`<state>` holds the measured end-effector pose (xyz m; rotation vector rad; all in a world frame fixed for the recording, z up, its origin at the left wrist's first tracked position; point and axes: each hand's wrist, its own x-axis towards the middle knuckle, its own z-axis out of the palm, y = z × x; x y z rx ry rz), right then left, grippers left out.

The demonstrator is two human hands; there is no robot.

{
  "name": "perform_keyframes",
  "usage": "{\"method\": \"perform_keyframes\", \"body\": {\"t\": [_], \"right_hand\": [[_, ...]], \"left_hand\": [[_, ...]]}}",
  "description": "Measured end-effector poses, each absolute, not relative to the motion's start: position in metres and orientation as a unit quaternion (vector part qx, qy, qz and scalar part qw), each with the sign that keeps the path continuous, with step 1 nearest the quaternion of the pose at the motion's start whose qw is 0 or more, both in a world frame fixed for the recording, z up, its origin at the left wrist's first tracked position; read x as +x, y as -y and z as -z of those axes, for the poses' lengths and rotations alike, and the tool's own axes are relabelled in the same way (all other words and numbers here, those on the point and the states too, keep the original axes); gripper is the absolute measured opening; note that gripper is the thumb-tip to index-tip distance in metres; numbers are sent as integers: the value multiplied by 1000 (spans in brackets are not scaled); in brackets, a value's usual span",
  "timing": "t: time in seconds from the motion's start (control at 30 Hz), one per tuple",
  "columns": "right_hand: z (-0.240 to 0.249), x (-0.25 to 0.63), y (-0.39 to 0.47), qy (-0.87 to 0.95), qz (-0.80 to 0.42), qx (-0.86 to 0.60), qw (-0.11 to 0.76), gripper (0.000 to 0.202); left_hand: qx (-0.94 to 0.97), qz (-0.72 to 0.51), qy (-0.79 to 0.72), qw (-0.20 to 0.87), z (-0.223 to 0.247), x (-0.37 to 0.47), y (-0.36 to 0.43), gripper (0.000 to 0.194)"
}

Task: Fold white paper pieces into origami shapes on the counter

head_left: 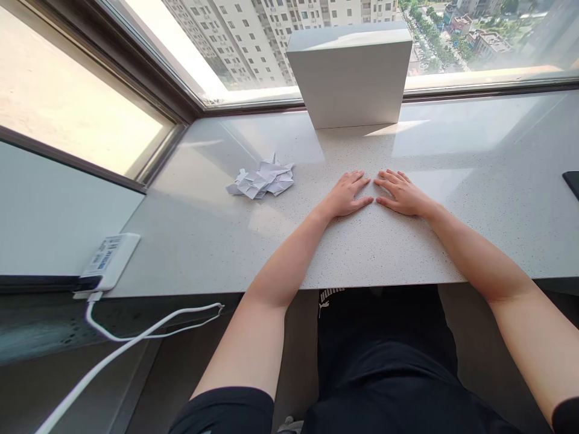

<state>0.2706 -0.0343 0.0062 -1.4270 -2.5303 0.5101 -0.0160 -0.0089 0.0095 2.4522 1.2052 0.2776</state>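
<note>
Fingers [363, 203] apart, my empty left grip [346, 196] and right grip [400, 194] seem just resting mid-picture; reaching paper [263, 181] left of middle needs one lifted.

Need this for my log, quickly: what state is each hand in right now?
Left hand: open, palm down on the countertop, holding nothing visible.
Right hand: open, palm down too, holding nothing visible.

Running one cam on my head, facing forward and down, so you're looking along my arms [289, 259] to my hands [347, 194] on the surface [190, 241], fairly close up, with the window [479, 45] up top.
</note>
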Motion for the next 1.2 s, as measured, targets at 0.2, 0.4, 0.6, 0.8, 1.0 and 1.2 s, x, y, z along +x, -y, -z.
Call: {"method": "perform_keyframes", "body": {"t": [0.2,0.4,0.6,0.8,1.0,1.2], "right_hand": [[-8,268,35,852,-170,-488,89,85],[-6,270,35,854,-170,-483,97,83],[-6,270,34,853,-170,-484,95,83],[-2,271,32,855,-181,-472,112,85],[-1,296,22,833,-173,-509,131,80],[1,311,17,807,-162,-554,124,82]], "left_hand": [[874,-97,-433,197,-10,-16,9,81],[875,-98,-432,194,-10,-16,10,80],[876,-99,-430,196,-9,-18,8,80],[878,-127,-416,199,1,-18,4,78],[796,-341,-487,114,-6,-47,-20,45],[594,-434,-677,-6,-31,-118,-40,24]]}}
